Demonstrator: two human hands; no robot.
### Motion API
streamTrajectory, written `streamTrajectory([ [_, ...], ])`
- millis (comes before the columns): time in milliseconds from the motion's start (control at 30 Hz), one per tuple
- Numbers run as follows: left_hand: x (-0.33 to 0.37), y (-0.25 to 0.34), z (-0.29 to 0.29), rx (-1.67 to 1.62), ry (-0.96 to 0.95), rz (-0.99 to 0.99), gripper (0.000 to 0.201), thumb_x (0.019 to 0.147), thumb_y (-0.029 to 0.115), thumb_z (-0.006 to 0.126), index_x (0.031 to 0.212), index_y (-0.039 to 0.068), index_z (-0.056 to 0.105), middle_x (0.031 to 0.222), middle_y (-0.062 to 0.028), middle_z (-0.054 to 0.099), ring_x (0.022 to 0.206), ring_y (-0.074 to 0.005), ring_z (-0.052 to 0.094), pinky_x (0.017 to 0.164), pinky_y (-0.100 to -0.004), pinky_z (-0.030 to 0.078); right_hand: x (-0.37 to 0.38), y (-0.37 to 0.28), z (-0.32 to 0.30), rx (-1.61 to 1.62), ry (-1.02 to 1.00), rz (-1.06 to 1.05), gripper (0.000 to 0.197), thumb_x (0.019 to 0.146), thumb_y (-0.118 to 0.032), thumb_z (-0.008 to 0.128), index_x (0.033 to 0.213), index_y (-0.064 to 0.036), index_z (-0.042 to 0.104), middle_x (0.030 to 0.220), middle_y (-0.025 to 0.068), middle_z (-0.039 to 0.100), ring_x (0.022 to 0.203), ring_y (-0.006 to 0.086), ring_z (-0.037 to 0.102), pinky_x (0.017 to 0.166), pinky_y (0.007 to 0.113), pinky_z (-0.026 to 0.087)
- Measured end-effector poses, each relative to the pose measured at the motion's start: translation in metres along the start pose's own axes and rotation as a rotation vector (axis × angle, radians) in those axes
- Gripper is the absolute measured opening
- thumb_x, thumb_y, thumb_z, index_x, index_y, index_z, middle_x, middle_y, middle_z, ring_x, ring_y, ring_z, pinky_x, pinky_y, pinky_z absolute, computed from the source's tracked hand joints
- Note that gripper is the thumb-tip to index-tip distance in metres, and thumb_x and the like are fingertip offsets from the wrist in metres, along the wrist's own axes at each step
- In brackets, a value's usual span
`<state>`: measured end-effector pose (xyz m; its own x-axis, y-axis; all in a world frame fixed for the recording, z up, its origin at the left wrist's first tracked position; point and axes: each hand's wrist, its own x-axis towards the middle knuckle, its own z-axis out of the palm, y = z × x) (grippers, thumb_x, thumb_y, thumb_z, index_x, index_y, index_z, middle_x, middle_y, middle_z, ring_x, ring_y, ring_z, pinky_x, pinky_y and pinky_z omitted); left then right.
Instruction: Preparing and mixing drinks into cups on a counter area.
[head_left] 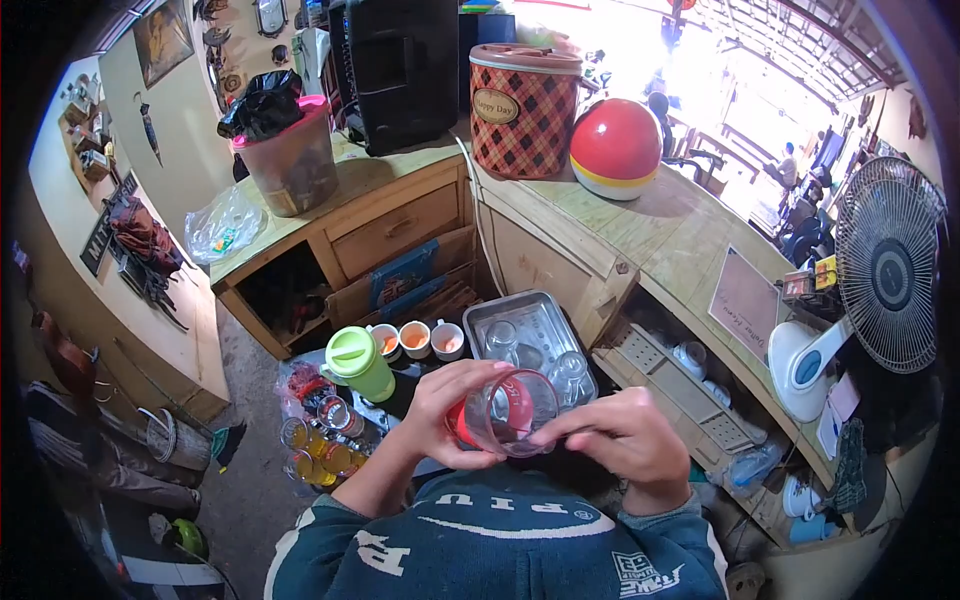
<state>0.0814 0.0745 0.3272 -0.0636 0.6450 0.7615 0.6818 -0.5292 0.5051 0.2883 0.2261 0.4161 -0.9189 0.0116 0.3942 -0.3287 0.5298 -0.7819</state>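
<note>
The person stands over a cluttered corner and holds a clear glass (512,412) with a red band close in front of the chest. The left hand (450,415) wraps around the glass from its left side, fingers (478,378) curled over the upper rim and thumb beneath, so the glass sits tilted with its mouth turned toward the right hand. The right hand (625,440) meets it from the other side, its fingers (570,428) bunched together and pressed at the rim of the glass; whether they reach inside it I cannot tell.

Just beyond the fingers lies a metal tray (480,318) carrying several upturned clear glasses (570,368). Left of the tray, and beyond the left hand, three small cups (416,340) stand in a row with orange liquid in them, and a green lidded jug (358,362) stands just beside them. Below the jug, left of the left hand, a cluster of glasses of yellow drink (318,450) sits low near the floor.

Farther off, on the wooden surface (680,240), stand a red plaid container (524,110) and a red and yellow ball-shaped pot (615,148) touching its side. A brown bucket (292,160) with a black bag on top stands well apart to the left. A white fan (885,275) rises far to the right of the right hand.
</note>
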Motion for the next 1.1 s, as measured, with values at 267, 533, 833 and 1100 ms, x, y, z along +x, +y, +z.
streamTrajectory([
  [267, -0.002, -0.005, 0.005, 0.093, 0.141, 0.072, 0.082, 0.056, 0.035, 0.085, 0.123, -0.001, 0.057, 0.114, -0.0222, 0.063, 0.101, -0.034, 0.065, 0.086, -0.0392, 0.052, -0.008, 0.003, 0.01, 0.265, -0.065, 0.249, 0.039, 0.099, -0.02, 0.052, 0.131, 0.0017, 0.054, 0.099, 0.0137, 0.072, 0.05, 0.0068, 0.057, 0.051, 0.021, 0.048],
  [533, 0.001, -0.009, 0.009, 0.215, 0.188, 0.097, 0.077, 0.058, 0.032, 0.085, 0.124, 0.004, 0.057, 0.119, -0.0203, 0.061, 0.106, -0.0338, 0.063, 0.09, -0.0422, 0.05, -0.012, 0.017, 0.026, 0.422, 0.025, 0.297, 0.048, 0.102, -0.03, 0.043, 0.128, 0.0098, 0.052, 0.1, 0.0204, 0.07, 0.046, 0.0052, 0.055, 0.043, 0.015, 0.042],
  [833, 0.004, -0.008, 0.01, 0.191, 0.177, 0.093, 0.077, 0.057, 0.031, 0.086, 0.123, 0.004, 0.058, 0.121, -0.0195, 0.061, 0.107, -0.0337, 0.063, 0.091, -0.043, 0.049, -0.019, 0.037, 0.017, 0.591, 0.224, 0.111, 0.047, 0.097, -0.036, 0.054, 0.119, 0.0054, 0.06, 0.098, 0.0155, 0.071, 0.045, 0.0043, 0.051, 0.043, 0.017, 0.039],
  [1100, 0.001, -0.006, 0.01, 0.095, 0.188, 0.052, 0.08, 0.055, 0.03, 0.087, 0.124, 0.001, 0.057, 0.117, -0.0202, 0.063, 0.104, -0.0333, 0.064, 0.089, -0.0404, 0.051, -0.007, 0.022, 0.021, 0.031, 0.38, -0.04, 0.032, 0.093, -0.033, 0.061, 0.082, -0.0033, 0.064, 0.078, 0.0121, 0.068, 0.066, 0.0185, 0.065, 0.062, 0.026, 0.05],
])
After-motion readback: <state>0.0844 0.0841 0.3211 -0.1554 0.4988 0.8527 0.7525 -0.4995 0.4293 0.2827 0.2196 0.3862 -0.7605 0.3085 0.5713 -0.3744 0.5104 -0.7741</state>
